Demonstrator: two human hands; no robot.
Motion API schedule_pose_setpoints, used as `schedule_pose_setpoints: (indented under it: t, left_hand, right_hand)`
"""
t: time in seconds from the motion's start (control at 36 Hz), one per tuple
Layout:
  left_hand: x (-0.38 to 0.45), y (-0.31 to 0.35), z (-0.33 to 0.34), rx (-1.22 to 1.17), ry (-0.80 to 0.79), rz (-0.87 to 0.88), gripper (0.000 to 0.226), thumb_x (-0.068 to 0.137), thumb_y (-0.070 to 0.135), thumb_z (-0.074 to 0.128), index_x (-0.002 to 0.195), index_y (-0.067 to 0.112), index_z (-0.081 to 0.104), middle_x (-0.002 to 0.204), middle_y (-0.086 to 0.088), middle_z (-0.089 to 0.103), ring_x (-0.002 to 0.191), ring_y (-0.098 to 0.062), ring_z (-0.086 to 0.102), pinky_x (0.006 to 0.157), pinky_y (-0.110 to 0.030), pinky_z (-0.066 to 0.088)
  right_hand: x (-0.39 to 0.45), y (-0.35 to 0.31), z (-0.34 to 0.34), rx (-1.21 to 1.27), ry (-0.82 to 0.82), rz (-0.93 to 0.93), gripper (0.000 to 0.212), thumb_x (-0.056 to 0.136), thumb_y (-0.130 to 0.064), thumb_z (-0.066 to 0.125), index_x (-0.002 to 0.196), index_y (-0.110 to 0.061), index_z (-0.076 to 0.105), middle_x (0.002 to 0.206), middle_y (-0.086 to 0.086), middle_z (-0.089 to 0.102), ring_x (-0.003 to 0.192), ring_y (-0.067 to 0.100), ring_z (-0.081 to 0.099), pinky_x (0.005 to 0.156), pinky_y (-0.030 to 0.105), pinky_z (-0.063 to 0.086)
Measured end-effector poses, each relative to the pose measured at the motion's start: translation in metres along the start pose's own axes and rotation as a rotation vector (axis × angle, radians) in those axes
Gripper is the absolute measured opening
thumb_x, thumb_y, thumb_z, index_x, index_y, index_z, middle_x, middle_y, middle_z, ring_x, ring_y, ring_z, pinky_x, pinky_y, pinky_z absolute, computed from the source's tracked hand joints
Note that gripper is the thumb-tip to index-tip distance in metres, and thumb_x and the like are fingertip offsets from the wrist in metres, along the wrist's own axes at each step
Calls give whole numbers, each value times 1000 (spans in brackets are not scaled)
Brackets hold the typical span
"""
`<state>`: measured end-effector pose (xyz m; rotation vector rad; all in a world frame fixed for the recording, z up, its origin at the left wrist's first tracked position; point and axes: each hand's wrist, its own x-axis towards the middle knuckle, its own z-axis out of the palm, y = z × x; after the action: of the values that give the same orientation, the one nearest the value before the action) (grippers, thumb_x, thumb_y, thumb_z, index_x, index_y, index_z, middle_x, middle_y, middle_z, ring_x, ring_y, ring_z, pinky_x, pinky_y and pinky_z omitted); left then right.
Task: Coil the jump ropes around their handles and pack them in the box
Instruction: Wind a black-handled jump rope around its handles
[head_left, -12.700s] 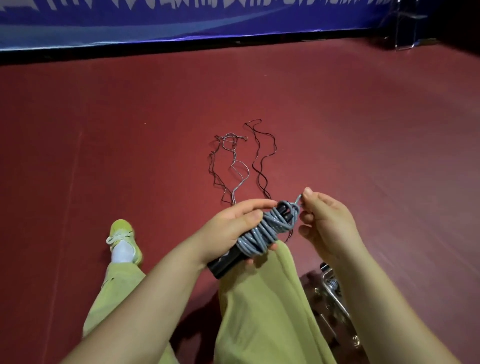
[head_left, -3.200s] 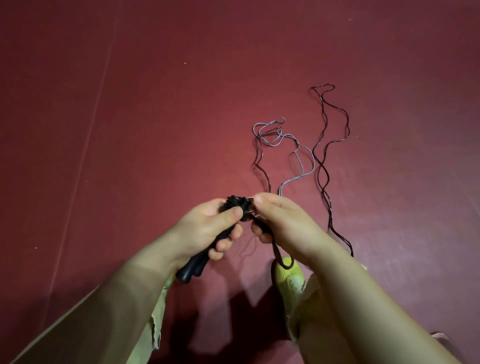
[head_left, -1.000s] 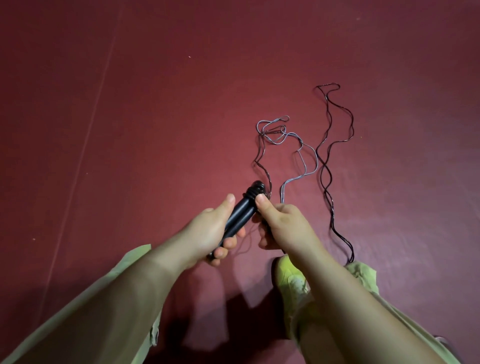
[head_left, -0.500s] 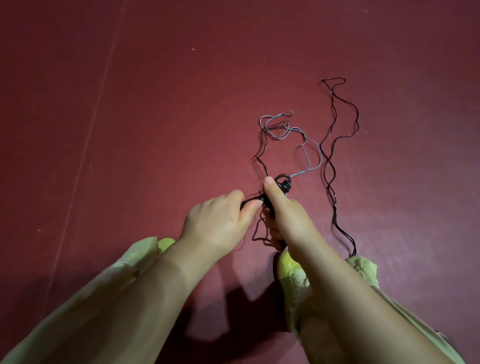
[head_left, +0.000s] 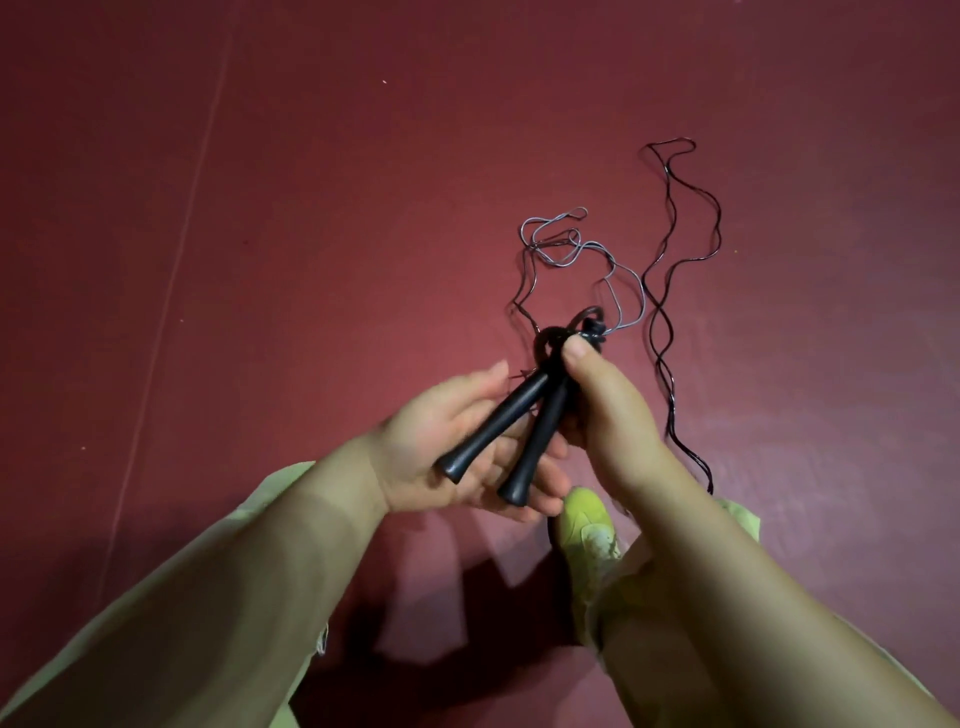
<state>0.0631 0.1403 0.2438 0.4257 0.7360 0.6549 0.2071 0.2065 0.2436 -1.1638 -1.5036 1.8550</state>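
Observation:
Two black jump-rope handles (head_left: 514, 431) lie side by side, splayed apart at their flared ends. My right hand (head_left: 597, 405) pinches their top ends between thumb and fingers, where a small black loop of rope sticks out. My left hand (head_left: 457, 452) lies palm up under the handles, fingers spread, cradling them. A black rope (head_left: 670, 291) trails in waves across the floor to the right. A grey rope (head_left: 566, 249) lies tangled beyond the hands. No box is in view.
The floor (head_left: 311, 208) is dark red mat with a faint pale line running down the left. My yellow-green shoe (head_left: 592, 530) and light green trouser legs (head_left: 156, 649) sit below the hands.
The two handles now lie together in my upturned left palm, and my right hand has shifted to pinch their tops. A second ago my left hand held one handle in a fist.

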Motion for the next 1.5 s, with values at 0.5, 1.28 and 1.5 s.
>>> schedule_pose_setpoints:
  t: [0.5,1.28,1.5]
  left_hand:
    - [14,-5,-3,279,604,-12,55,97,57,25,75,14,52,49,4,45,40,-12,41,47,-23,29]
    - [20,3,-8,1041,874,120,34,77,50,66,81,19,53,71,5,56,64,-14,51,57,-30,34]
    - [4,3,-2,96,91,28,61,65,57,71,90,1,70,75,-16,71,67,-28,70,67,-34,58]
  right_hand:
    - [6,-3,-15,-652,102,177,60,96,-54,41,65,-9,64,44,2,61,41,5,51,58,29,41]
    - [5,6,-8,-249,220,151,45,96,-48,49,60,-21,51,50,-8,38,45,12,29,49,29,23]
    - [-1,-3,-7,-81,115,-25,37,85,-50,45,74,-15,44,60,-4,29,51,10,25,48,24,19]
